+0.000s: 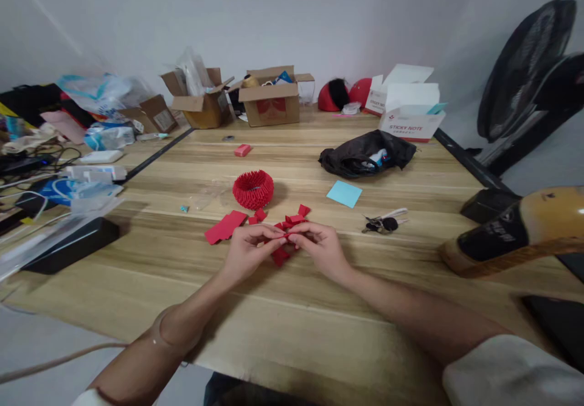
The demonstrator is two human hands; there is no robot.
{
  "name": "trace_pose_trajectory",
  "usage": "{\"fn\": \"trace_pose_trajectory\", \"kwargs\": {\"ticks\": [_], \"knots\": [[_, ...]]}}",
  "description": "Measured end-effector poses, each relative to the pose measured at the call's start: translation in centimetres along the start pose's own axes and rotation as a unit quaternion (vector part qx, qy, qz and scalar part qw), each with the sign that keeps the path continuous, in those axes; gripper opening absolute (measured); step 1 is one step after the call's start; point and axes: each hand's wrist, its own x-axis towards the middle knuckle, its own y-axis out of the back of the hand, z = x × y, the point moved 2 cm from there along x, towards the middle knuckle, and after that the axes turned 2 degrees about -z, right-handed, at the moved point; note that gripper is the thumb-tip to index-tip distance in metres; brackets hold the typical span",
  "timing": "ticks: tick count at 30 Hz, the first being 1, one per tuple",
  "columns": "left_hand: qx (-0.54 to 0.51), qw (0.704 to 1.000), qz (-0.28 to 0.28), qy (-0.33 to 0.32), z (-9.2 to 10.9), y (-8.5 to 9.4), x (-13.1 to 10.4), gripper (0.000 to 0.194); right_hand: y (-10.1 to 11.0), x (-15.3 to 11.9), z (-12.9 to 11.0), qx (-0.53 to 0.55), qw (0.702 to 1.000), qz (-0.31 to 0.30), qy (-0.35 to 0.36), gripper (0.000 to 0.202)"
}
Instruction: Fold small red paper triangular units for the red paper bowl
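My left hand (255, 246) and my right hand (318, 245) meet over the table, fingertips pinched on one small piece of red paper (286, 235). Its folds are too small to make out. Under and behind the fingers lie several loose red paper pieces (298, 213), partly hidden by my hands. Flat red paper sheets (224, 227) rest just beyond my left hand. Farther back stands a round red bowl of folded paper pieces (253, 192), its top open and its rim spiky.
A blue sticky note pad (344, 193), keys (385, 223) and a black plastic bag (365, 155) lie to the right. A large bottle (515, 229) stands at far right. Cardboard boxes (269, 105) line the back. A black box-like object (73, 245) is at left.
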Motion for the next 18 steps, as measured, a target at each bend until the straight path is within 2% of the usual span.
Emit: {"fn": "trace_pose_trajectory", "kwargs": {"ticks": [18], "knots": [[0.005,1.000,-0.017,0.004,-0.12,0.03,-0.13,0.007,0.02,-0.07,-0.24,-0.040,0.999,-0.006,0.027,0.005]]}}
